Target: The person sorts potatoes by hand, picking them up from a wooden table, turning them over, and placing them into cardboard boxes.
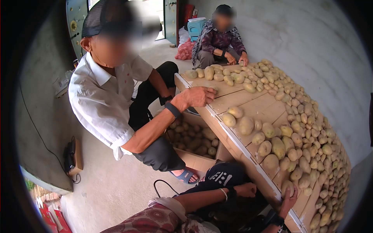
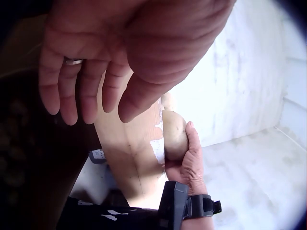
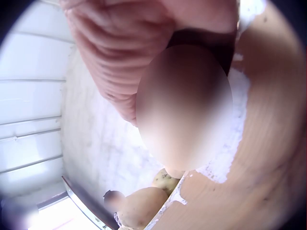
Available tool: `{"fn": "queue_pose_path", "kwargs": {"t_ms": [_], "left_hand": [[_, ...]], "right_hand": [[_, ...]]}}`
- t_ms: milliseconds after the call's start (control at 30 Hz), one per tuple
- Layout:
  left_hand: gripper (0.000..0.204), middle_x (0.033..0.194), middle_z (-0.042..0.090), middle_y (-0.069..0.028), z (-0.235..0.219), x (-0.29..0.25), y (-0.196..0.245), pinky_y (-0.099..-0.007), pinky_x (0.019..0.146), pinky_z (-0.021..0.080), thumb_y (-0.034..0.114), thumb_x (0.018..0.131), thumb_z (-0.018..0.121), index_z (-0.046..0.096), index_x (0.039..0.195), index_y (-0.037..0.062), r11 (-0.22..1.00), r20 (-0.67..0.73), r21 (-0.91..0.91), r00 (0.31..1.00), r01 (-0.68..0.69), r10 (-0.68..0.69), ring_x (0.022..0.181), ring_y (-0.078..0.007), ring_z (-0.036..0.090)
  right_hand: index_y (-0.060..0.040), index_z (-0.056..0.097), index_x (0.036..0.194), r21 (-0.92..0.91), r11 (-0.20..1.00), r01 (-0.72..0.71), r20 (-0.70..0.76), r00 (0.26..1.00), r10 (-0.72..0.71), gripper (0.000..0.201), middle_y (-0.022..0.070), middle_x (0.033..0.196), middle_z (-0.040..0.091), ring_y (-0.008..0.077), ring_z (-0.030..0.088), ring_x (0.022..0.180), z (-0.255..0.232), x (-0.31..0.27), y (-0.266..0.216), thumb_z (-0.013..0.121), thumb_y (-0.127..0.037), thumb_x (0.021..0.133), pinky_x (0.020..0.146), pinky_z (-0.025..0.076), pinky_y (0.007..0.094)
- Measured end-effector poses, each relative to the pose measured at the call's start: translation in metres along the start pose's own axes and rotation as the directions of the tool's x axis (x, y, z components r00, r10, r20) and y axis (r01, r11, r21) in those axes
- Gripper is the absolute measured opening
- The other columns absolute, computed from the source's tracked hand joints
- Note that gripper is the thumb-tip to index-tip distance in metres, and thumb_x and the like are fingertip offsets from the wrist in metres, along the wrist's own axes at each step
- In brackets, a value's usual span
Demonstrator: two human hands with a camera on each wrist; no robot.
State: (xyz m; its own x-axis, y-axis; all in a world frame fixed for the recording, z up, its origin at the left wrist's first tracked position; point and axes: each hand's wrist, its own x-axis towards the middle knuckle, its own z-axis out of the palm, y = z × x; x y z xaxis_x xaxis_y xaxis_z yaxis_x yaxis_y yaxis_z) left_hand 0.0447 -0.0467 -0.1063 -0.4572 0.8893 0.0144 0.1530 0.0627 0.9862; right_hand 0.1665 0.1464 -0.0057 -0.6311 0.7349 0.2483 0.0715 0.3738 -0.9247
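Near the board's front edge, my right hand [image 1: 288,200] grips a large potato [image 1: 287,187]. From the left wrist view, that right hand [image 2: 189,165] has its fingers around the potato [image 2: 175,136] beside the wooden edge [image 2: 134,143]. In the right wrist view the palm [image 3: 129,52] lies against a blurred oval shape [image 3: 184,108]. My left hand [image 1: 245,190] is below the board's edge, left of the right hand; its fingers hang loosely bent and hold nothing in the left wrist view [image 2: 129,52].
Many potatoes [image 1: 307,143] cover the slatted board [image 1: 233,95]. A cardboard box [image 1: 192,160] of potatoes stands below its left edge. A person in a white shirt [image 1: 105,105] reaches onto the board; another person [image 1: 221,42] sits at the far end. A wall rises at the right.
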Motion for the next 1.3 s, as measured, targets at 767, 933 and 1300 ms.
{"fn": "queue_pose_path", "kwargs": {"t_ms": [767, 933, 1300], "left_hand": [[0.020, 0.082, 0.061, -0.0088, -0.012, -0.003, -0.001, -0.0300, 0.068, 0.048, 0.017, 0.079, 0.066, 0.059, 0.090, 0.0022, 0.986, 0.022, 0.063, 0.988, -0.157, 0.156, 0.077, -0.0156, 0.058], [0.017, 0.084, 0.059, -0.0015, -0.016, -0.003, 0.035, -0.0217, 0.064, 0.047, 0.014, 0.083, 0.063, 0.057, 0.096, 0.0042, 0.965, 0.209, -0.105, 0.954, 0.241, -0.215, 0.075, -0.0076, 0.055], [0.036, 0.102, 0.058, -0.0084, -0.018, -0.007, 0.078, -0.0279, 0.075, 0.049, 0.036, 0.092, 0.049, 0.051, 0.111, 0.0056, 0.835, 0.273, -0.344, 0.896, 0.430, -0.350, 0.091, -0.0184, 0.060]], "right_hand": [[-0.0029, 0.049, 0.119, 0.472, 0.876, -0.101, 0.043, 0.995, 0.091, 0.040, 0.0122, 0.112, 0.058, 0.0280, 0.056, 0.102, -0.002, -0.006, 0.039, 0.047, -0.032, 0.092, 0.091, 0.044, 0.0404], [-0.0073, 0.050, 0.120, 0.851, 0.318, -0.418, 0.332, 0.897, 0.293, 0.049, 0.0109, 0.113, 0.058, 0.0324, 0.056, 0.101, 0.000, -0.004, -0.002, 0.046, -0.044, 0.088, 0.081, 0.048, 0.0435], [-0.0069, 0.053, 0.115, 0.735, 0.620, -0.276, 0.240, 0.960, 0.143, 0.034, 0.0071, 0.106, 0.059, 0.0155, 0.056, 0.097, 0.026, -0.025, -0.020, 0.049, -0.032, 0.092, 0.083, 0.046, 0.0283]]}}
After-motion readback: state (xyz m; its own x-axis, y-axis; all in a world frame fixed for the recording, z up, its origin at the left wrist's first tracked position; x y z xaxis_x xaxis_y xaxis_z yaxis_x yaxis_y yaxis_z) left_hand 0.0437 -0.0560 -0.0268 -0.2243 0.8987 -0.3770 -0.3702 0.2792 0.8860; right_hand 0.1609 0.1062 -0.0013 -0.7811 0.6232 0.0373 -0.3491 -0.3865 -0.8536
